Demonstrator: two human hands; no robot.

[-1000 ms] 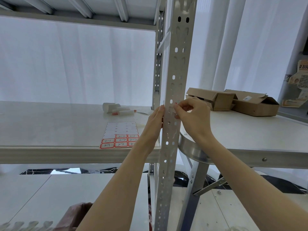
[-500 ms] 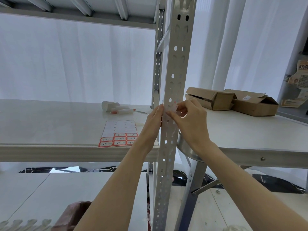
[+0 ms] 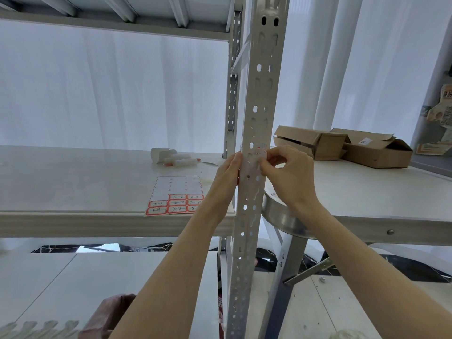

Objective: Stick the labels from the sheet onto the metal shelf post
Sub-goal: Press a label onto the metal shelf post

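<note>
Closest to me, both forearms reach up to the metal shelf post (image 3: 259, 94). The left hand (image 3: 227, 177) lies flat, fingers straight, against the post's left edge. The right hand (image 3: 286, 174) has its fingers curled, pinching a small label (image 3: 258, 152) against the post's front face. Just beyond, the label sheet (image 3: 177, 195) lies on the shelf (image 3: 73, 182) near its front edge, red-bordered labels only in its nearest rows. Farther right, cardboard boxes (image 3: 318, 143) sit on the counter (image 3: 379, 192).
</note>
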